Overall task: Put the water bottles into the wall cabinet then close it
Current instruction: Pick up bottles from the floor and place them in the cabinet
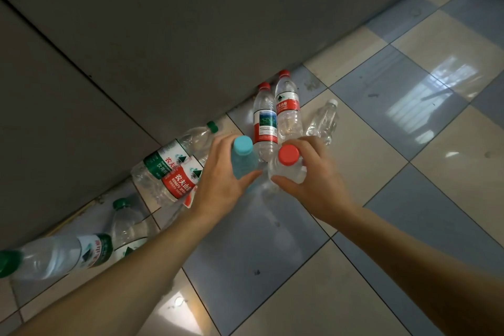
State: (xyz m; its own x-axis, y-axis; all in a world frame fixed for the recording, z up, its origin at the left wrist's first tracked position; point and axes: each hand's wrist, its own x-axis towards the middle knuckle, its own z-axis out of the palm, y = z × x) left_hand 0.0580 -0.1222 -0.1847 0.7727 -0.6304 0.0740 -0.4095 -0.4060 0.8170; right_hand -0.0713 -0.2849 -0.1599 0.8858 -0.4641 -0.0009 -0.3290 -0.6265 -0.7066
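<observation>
We look down at a tiled floor (pixel 354 294) along the foot of a grey cabinet (pixel 163 49), and we take that cabinet as our landmark. Our left hand (pixel 218 185) has its grip curled round the neck of a blue-capped bottle (pixel 242 158), thumb on the near side and fingers on the far side. Just beside it, farther from the cabinet, our right hand (pixel 313 180) grips a red-capped bottle (pixel 287 163) the same way. Both bottles stand upright, nearly touching each other.

Against the cabinet's base stand two more bottles with red caps, one with a blue-and-white label (pixel 264 120) and one with a red label (pixel 287 109) touching it. A clear bottle with a white cap (pixel 323 123) leans just beyond them, away from the cabinet. Along the cabinet foot to our left lie a green-labelled bottle (pixel 174 155) and a red-labelled one (pixel 182 180), then two green-capped bottles (pixel 54 254) nearer us, also close to the cabinet's base.
</observation>
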